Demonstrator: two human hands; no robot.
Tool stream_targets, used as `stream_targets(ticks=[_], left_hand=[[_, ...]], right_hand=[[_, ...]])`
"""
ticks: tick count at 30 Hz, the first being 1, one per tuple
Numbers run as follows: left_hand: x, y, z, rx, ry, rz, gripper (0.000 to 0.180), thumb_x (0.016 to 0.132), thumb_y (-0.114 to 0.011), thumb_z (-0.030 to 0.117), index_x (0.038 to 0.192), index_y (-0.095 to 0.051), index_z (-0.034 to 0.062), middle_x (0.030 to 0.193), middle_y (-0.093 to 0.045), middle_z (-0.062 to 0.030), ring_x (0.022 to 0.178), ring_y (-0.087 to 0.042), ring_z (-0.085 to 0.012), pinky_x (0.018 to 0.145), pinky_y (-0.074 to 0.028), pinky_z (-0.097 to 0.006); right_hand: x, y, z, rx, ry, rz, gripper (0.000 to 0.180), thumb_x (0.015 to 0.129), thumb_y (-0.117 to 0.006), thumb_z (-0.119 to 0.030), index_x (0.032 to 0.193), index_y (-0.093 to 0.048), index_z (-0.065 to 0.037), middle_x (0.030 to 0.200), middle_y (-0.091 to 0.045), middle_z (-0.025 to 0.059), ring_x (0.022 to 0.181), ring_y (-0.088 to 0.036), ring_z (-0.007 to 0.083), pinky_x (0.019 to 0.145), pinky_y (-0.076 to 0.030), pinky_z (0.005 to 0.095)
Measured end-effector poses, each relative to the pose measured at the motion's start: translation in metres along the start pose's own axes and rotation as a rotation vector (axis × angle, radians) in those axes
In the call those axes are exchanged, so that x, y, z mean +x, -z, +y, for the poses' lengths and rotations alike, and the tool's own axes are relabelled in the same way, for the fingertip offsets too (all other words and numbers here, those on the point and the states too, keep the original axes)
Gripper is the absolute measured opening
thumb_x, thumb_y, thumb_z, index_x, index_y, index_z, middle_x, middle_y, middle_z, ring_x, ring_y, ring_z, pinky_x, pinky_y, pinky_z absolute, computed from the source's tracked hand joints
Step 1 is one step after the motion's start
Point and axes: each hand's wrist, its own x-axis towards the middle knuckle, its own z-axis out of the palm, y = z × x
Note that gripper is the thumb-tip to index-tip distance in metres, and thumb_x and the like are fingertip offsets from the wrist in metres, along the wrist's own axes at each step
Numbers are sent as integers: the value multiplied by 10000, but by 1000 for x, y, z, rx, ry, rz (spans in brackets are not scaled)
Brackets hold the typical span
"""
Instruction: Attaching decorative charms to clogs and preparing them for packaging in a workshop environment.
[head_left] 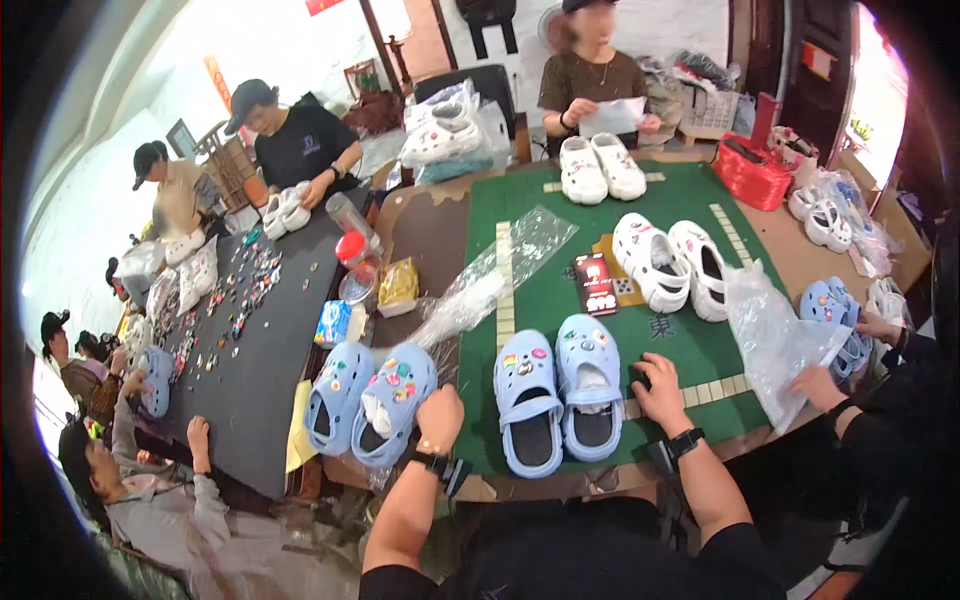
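My left hand (440, 418) is curled closed at the right edge of a pair of light blue clogs (398, 392) dotted with colourful charms. Whether its fingers grip anything is hidden. Straight ahead of me, a second pair of light blue clogs (526, 400) stands side by side with toes pointing away, charms on their tops and white filling inside the right one. My right hand (660, 390) rests just right of that pair, fingers apart and slightly bent, holding nothing. Dark bands circle both wrists.
White clogs (650, 262) and a dark red card box (596, 286) sit on the green mat (545, 240). Clear plastic bags (480, 290) lie to the left. A neighbour's hand (818, 388) touches a plastic bag (775, 330) at right. Loose charms (255, 275) cover the left table.
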Motion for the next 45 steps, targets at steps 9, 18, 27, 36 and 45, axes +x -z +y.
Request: stream_targets(ticks=[9, 18, 27, 36, 45], left_hand=[[-16, 47, 25, -418, -95, 227, 38, 816, -653, 115, 818, -642, 79, 790, -617, -117, 697, -610, -333, 606, -494, -413], [-18, 91, 59, -623, -390, 550, 78, 822, -631, 14, 893, -600, 10, 860, -620, -143, 765, -607, -335, 651, -483, -401], [-37, 97, 65, -784, -224, 421, 42, 901, -561, 39, 920, -567, 1, 818, -600, -161, 734, -603, -344, 644, -476, -394], [-38, 52, 65, -875, -115, 275, 90, 921, -556, 89, 914, -564, 0, 740, -600, -153, 658, -612, -285, 606, -474, -367], [-47, -26, 33, -892, 154, 79, 110, 897, -598, 121, 898, -585, 12, 724, -614, -134, 636, -606, -237, 610, -475, -372]], right_hand=[[-4, -4, 1, 16, -12, 8, 367, 723, -723, -148, 1079, -660, -84, 1248, -566, 161, 1198, -485, 366, 1009, -394, 468], [-3, 0, -1, 36, -38, -12, 367, 738, -714, -150, 1097, -667, -85, 1276, -558, 166, 1222, -470, 357, 1043, -370, 450], [-3, -2, 0, 24, 7, 33, 334, 720, -729, -149, 1045, -684, -84, 1228, -583, 155, 1176, -505, 357, 987, -410, 460], [-3, -1, -2, 23, -1, 35, 320, 734, -708, -169, 1045, -689, -99, 1233, -585, 140, 1184, -503, 344, 992, -409, 454], [-4, -2, -3, -5, -35, 13, 313, 736, -719, -162, 1042, -686, -106, 1244, -587, 132, 1203, -492, 337, 1011, -388, 450]])
